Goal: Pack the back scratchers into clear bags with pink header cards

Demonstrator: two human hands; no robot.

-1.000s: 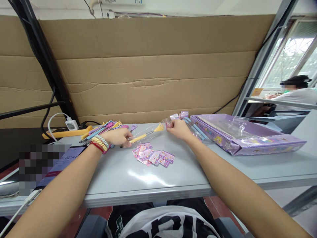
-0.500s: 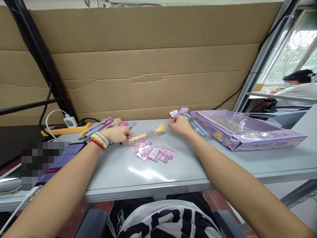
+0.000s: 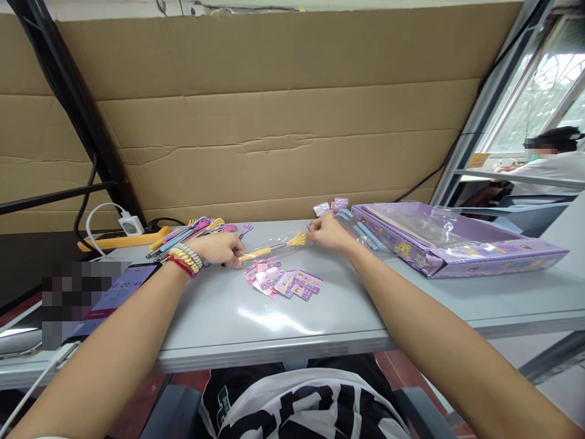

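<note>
My left hand (image 3: 223, 248), wearing beaded bracelets, grips the handle end of a yellow back scratcher (image 3: 260, 252) with a metal rod and a hand-shaped head. The back scratcher lies in a clear plastic bag (image 3: 280, 242), held just over the table. At the bag's far right end, the fingers of my right hand (image 3: 329, 231) pinch its edge, close to the yellow head. Small pink and purple printed cards (image 3: 286, 281) are spread below the bag. Behind my left hand is a pile of colourful back scratchers (image 3: 203, 227), partly hidden by it.
A purple box (image 3: 439, 241) with clear film stands at the right, with bagged blue back scratchers (image 3: 363, 230) beside it. More small cards (image 3: 339, 203) lie behind my right hand. A phone (image 3: 114, 296) and a white charger (image 3: 131, 224) are at left. Another person (image 3: 555, 161) sits far right.
My right hand has shifted slightly left, closer to the back scratcher's yellow head. My left hand keeps its hold in the same spot.
</note>
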